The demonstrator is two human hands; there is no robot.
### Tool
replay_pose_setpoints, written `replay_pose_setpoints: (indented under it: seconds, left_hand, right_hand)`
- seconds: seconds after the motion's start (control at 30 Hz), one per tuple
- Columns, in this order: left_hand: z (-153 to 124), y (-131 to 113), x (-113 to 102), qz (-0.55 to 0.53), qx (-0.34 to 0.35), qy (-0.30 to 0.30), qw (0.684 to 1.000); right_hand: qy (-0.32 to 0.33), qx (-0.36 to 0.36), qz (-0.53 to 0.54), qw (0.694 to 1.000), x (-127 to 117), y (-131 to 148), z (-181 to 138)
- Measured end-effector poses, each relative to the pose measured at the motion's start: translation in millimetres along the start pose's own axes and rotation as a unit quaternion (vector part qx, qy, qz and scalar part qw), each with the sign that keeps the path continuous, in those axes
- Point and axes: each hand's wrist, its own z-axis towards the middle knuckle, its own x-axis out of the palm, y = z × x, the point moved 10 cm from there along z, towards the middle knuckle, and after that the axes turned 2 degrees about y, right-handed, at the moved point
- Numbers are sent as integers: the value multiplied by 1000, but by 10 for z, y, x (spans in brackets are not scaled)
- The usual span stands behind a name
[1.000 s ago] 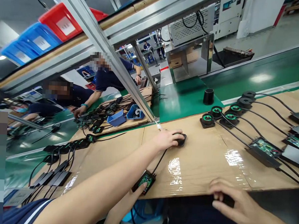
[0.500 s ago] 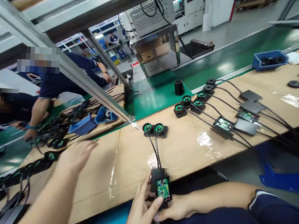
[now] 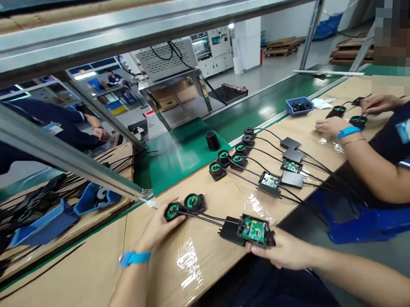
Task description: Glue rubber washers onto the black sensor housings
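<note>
Open case (image 3: 254,229), clamped in the grip of the right hand (image 3: 285,251) near the front edge of the bench (image 3: 216,259): it could drop if that grip slackened, and the plain case (image 3: 231,230), partly behind it, might be knocked along. Round housing (image 3: 172,211), on the bench, its sides enclosed by the grip of the left hand (image 3: 158,226): drawing the hands apart could strain the cables (image 3: 201,218) and drag the second housing (image 3: 194,202), just beside. Circuit board (image 3: 254,229), uncovered: a stray fingertip could scuff its components.

Surroundings: a workshop with a grey floor, crossed overhead by a metal beam (image 3: 157,20); beyond, a perforated machine cabinet (image 3: 163,66) and stacked pallets (image 3: 282,46). A green belt (image 3: 258,113) borders the cardboard-topped bench, which bears further cabled units (image 3: 270,183) and, near a co-worker's hands (image 3: 332,127), a blue tray (image 3: 298,113). Smallest: a black cup (image 3: 212,141) and glinting clear tape (image 3: 187,262).
</note>
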Motion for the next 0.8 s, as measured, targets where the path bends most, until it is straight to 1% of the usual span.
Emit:
replay_pose_setpoints:
  seconds: [0.1, 0.17, 0.23, 0.33, 0.43, 0.53, 0.6, 0.67, 0.73, 0.8]
  left_hand:
    - [-262, 30, 134, 5, 9, 34, 999]
    - [-406, 2, 211, -3, 28, 65, 997]
    - [-435, -66, 264, -11, 51, 87, 995]
    - [-275, -204, 333, -18, 82, 113, 990]
    - [-86, -333, 423, -25, 102, 148, 983]
    - [-65, -399, 475, -32, 108, 161, 980]
    - [-147, -398, 462, -31, 105, 147, 983]
    - [-263, -370, 424, -26, 97, 120, 988]
    - [-372, -335, 391, -23, 83, 88, 992]
    - [-448, -313, 386, -20, 64, 53, 996]
  right_hand:
    - [-86, -26, -115, 989, -701, 167, 9]
    - [-140, -35, -187, 972, -1078, 225, -4]
    - [-184, -33, -249, 950, -1337, 248, -18]
    - [-232, -36, -325, 916, -1522, 285, 3]
    - [-273, -56, -394, 876, -1567, 326, 50]
    - [-309, -75, -444, 837, -1523, 299, 31]
    - [-332, -89, -480, 807, -1430, 267, -33]
    - [-344, -122, -530, 766, -1263, 272, -89]
    - [-321, -164, -579, 731, -1051, 287, -59]
    - [-285, -191, -605, 719, -912, 298, 59]
